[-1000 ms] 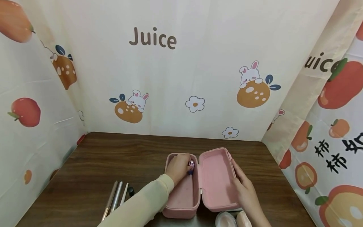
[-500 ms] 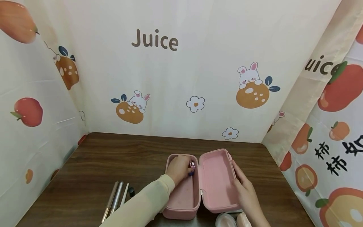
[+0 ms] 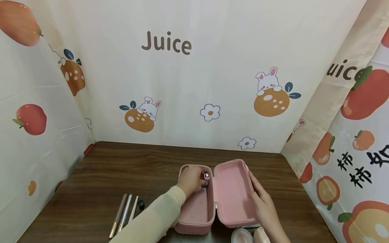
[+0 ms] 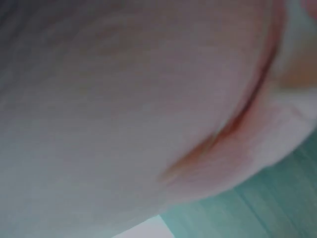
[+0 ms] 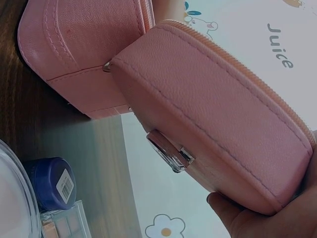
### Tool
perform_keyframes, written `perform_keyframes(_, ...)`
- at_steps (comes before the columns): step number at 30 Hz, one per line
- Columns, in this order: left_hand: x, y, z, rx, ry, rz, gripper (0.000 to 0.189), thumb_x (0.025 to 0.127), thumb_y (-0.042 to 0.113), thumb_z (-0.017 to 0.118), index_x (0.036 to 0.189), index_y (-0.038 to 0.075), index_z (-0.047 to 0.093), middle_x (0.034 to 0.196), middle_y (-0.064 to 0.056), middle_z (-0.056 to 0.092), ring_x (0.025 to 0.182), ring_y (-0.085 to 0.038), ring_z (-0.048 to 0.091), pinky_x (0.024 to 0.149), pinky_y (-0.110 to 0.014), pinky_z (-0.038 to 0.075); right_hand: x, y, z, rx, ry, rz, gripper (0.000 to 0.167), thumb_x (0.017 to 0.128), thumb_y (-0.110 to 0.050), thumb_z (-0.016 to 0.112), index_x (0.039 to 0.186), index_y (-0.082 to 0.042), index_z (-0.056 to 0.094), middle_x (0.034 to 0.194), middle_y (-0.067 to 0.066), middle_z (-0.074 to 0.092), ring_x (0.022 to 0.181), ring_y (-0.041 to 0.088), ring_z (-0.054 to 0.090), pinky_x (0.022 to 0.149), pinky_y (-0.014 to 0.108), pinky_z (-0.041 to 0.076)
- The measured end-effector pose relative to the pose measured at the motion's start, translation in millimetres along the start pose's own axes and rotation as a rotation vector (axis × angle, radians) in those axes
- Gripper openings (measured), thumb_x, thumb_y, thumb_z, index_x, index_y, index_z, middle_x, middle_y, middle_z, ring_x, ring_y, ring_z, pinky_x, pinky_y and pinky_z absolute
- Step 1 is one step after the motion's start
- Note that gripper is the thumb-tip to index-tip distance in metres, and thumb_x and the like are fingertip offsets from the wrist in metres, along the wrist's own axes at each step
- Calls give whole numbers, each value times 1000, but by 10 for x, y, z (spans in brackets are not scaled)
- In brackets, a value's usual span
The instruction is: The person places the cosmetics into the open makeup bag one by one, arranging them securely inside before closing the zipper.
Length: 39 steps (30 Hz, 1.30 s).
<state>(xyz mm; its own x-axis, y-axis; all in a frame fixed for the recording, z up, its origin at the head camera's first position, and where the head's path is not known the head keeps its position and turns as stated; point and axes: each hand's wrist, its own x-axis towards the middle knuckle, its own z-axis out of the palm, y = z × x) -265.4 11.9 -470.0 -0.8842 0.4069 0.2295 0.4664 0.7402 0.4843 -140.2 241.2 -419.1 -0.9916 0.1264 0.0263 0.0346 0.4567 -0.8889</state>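
A pink zip-edged case (image 3: 192,230) lies unfolded on the table in the head view, its lid (image 3: 234,192) spread to the right. Inside the base, at the far end, my left hand (image 3: 190,180) pinches a small shiny pink-and-blue item (image 3: 207,176); what kind of item it is I cannot tell. That hand fills the left wrist view, blurred. My right hand (image 3: 263,204) grips the lid's right edge, thumb on the inner side, fingers behind. The right wrist view shows the lid's outer face with a metal clasp (image 5: 171,151).
Several slender sticks (image 3: 125,212) and a small dark cap (image 3: 141,205) lie left of the case. By the lid's near edge are a round clear pot (image 3: 241,235) and a beige item (image 3: 260,235). A blue jar (image 5: 45,183) and a small palette (image 5: 73,222) sit below the lid.
The pinched item's blue lower part is now more hidden behind my left fingers. The right hand and the lid have hardly moved.
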Motion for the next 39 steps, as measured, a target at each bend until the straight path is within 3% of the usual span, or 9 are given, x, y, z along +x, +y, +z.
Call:
perform_keyframes(6,-35,4,-280,-174,29,-67,21,80,22,83,95,10,76,84,1,74,76,-10,67,68,-27,55,-2,1,-12,-6,-12,13,56,103,-11,42,156,-22,29,160,8,29,137,21,35,86,12,40)
perform_keyframes(10,-140,-76,-555,-281,101,-99,24,82,19,80,103,8,74,93,-3,75,84,-13,71,73,-25,57,12,4,-16,-8,-20,2,55,103,-11,42,156,-21,28,160,9,28,137,22,35,86,12,39)
perform_keyframes(15,-469,-296,-978,-381,263,-156,22,82,17,81,102,10,74,94,-3,76,85,-13,72,73,-23,57,18,8,-15,-25,-28,3,54,104,-13,41,156,-22,29,159,10,31,123,-1,42,85,16,42)
perform_keyframes(19,-872,-569,-1206,-454,351,-230,27,82,20,81,107,12,74,98,-3,75,88,-13,72,75,-21,56,2,22,-36,-9,-51,21,54,105,-16,40,157,-23,25,160,10,27,132,12,41,85,11,40)
perform_keyframes(22,-1205,-792,-1210,-506,363,-294,31,83,22,80,111,12,72,104,-5,75,92,-12,72,77,-19,56,-1,28,-46,11,-70,19,54,106,-18,39,158,-25,22,161,8,23,141,22,30,85,4,35)
perform_keyframes(26,-1566,-992,-1072,-573,300,-393,41,82,29,80,117,11,69,113,-8,72,99,-14,70,81,-20,55,9,42,-56,24,-70,-7,54,107,-20,39,158,-23,22,162,9,23,134,-8,29,86,1,31)
perform_keyframes(28,-1685,-1036,-990,-597,254,-447,46,81,32,80,119,11,68,116,-7,71,102,-15,70,82,-20,55,14,45,-61,31,-73,-3,53,107,-21,39,158,-23,22,162,8,22,130,-13,28,86,1,32)
perform_keyframes(34,-1859,-1086,-804,-646,173,-502,46,77,21,83,119,9,69,117,-8,71,106,-18,68,83,-23,56,19,32,-61,49,-97,43,55,107,-20,38,158,-24,19,163,8,19,145,30,22,84,0,31)
perform_keyframes(39,-1892,-1106,-705,-685,155,-479,47,76,16,83,120,6,68,117,-11,70,105,-18,69,83,-22,55,11,30,-55,55,-101,51,55,107,-19,37,158,-24,18,163,7,19,145,30,21,84,1,32)
